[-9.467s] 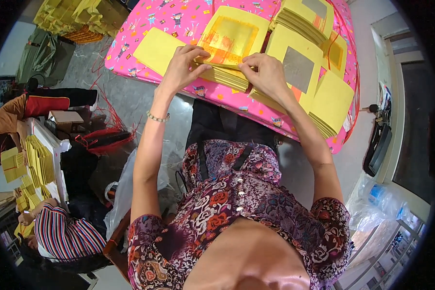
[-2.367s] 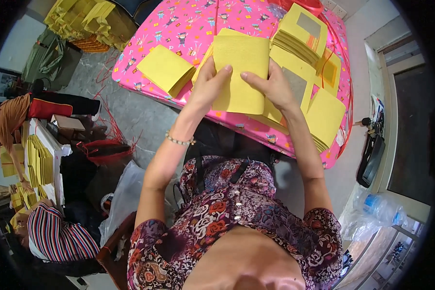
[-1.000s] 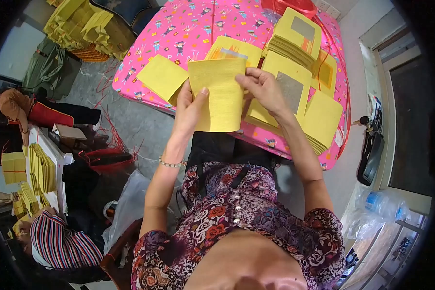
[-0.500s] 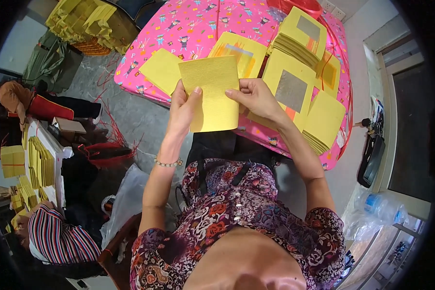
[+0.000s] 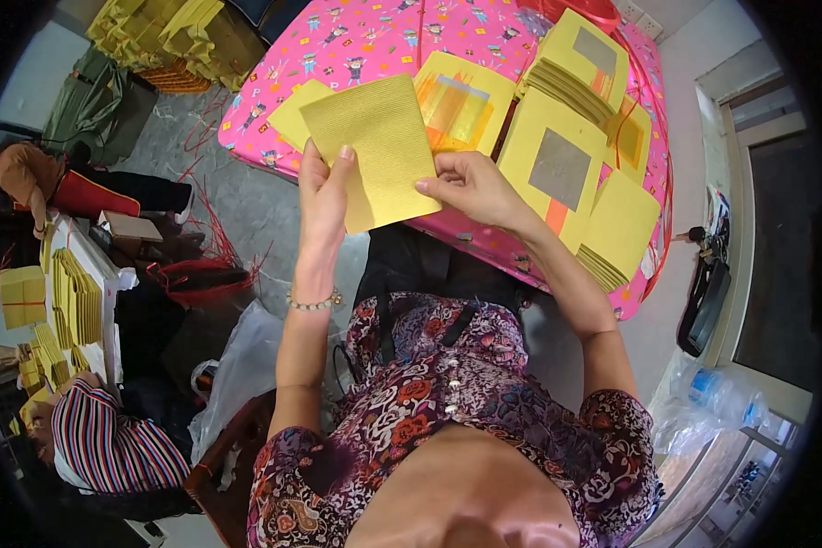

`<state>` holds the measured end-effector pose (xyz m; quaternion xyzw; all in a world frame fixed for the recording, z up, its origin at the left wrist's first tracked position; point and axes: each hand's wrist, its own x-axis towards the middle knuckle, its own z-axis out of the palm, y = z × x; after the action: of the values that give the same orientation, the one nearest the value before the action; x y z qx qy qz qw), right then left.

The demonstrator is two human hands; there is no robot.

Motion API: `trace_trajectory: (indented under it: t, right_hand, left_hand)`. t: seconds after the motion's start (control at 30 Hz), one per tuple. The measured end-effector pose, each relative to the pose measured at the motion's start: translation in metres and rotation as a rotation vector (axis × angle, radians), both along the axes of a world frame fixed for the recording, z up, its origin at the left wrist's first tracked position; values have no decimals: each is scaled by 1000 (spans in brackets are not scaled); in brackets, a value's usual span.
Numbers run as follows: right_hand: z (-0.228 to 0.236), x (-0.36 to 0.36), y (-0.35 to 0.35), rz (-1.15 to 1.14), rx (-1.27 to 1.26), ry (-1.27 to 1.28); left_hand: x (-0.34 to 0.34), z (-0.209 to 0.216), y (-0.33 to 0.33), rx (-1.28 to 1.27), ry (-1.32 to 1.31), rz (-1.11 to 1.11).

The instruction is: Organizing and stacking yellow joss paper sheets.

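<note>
Paper (image 5: 374, 137) in 2 hands (image 5: 324, 199) (image 5: 475, 187), more tilted than before, farther left

Brightly lit, bent edges, black corners

The yellow sheet (image 5: 370, 146) in your grip appears to be matt paper, finely ribbed. Your pink tablecloth (image 5: 388, 59) looks like smooth, glossy plastic. The gold patch (image 5: 470, 123) shines like foil. The bag (image 5: 245, 361) at your left is thin, translucent plastic.
</note>
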<state>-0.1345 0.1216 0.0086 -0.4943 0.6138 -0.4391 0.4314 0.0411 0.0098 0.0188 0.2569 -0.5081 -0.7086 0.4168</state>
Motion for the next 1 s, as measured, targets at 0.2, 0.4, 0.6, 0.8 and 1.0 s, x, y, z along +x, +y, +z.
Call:
trace_trajectory:
  t: [0.2, 0.4, 0.6, 0.8, 1.0]
  right_hand:
    - [-2, 9, -6, 96, 7, 4]
    - [33, 9, -16, 252, 65, 285]
    - [15, 11, -48, 64, 17, 263]
    - [-3, 24, -58, 88, -46, 9]
    - [-4, 15, -103, 69, -123, 172]
  left_hand:
    - [19, -4, -8, 3, 11, 140]
    - [41, -21, 8, 88, -14, 112]
    - [45, -32, 25, 122, -51, 35]
    - [50, -31, -5, 190, -34, 108]
    - [35, -24, -64, -4, -78, 194]
